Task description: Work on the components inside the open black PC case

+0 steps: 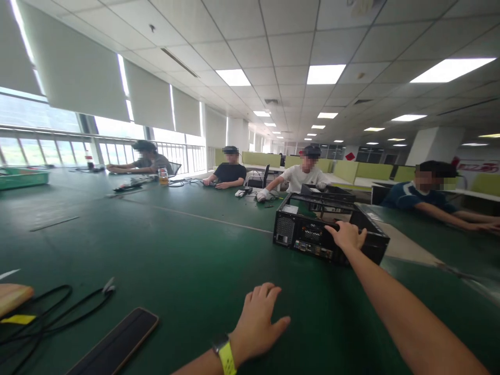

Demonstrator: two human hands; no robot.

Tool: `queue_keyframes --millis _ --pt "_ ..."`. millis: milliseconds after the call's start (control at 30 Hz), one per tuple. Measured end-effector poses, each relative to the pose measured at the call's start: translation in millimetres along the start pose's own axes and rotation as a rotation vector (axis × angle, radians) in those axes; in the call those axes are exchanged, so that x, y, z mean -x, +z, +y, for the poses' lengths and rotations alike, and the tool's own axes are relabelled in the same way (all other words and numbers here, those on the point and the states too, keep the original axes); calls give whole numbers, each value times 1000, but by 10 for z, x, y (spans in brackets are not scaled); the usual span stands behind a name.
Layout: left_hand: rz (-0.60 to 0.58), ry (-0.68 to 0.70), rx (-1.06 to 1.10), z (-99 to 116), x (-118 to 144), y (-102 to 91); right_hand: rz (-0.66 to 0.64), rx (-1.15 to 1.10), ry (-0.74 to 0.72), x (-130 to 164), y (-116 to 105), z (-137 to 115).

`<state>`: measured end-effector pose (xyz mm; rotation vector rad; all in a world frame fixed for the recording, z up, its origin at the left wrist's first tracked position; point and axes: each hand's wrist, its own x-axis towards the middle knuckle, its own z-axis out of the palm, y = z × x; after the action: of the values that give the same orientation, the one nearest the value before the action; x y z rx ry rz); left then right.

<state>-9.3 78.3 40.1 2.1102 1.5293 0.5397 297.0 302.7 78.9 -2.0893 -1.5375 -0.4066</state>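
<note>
Black steel computer case [312, 229], heavy, rigid, sharp-edged: right hand [347, 235] rests fingers spread on its top rear edge at 1 o'clock; left hand [258, 317] lies flat, released, on the green worktop [175, 250].

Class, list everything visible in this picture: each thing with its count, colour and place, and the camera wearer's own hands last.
computer case: one, black, open, centre-right on table
table: one, green, fills foreground
phone: one, dark, near edge, left
cables: black, near left
seated people: four, along far side
jar: one, amber, far left
left hand: flat on table, yellow wristband
right hand: resting on computer case's rear edge
</note>
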Motion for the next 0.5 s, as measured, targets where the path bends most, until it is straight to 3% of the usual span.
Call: queue_keyframes --millis 100,200,400,500 --pt "-185 -51 -33 29 324 -131 -13 -3 23 -93 42 -19" --pt "-341 -89 -86 6 476 -179 -9 -6 67 -89 41 -55" --pt "-465 -75 -167 -175 482 -36 119 -46 333 138 167 -327" --pt "-441 -47 -187 -285 470 77 115 -103 380 319 364 -528"
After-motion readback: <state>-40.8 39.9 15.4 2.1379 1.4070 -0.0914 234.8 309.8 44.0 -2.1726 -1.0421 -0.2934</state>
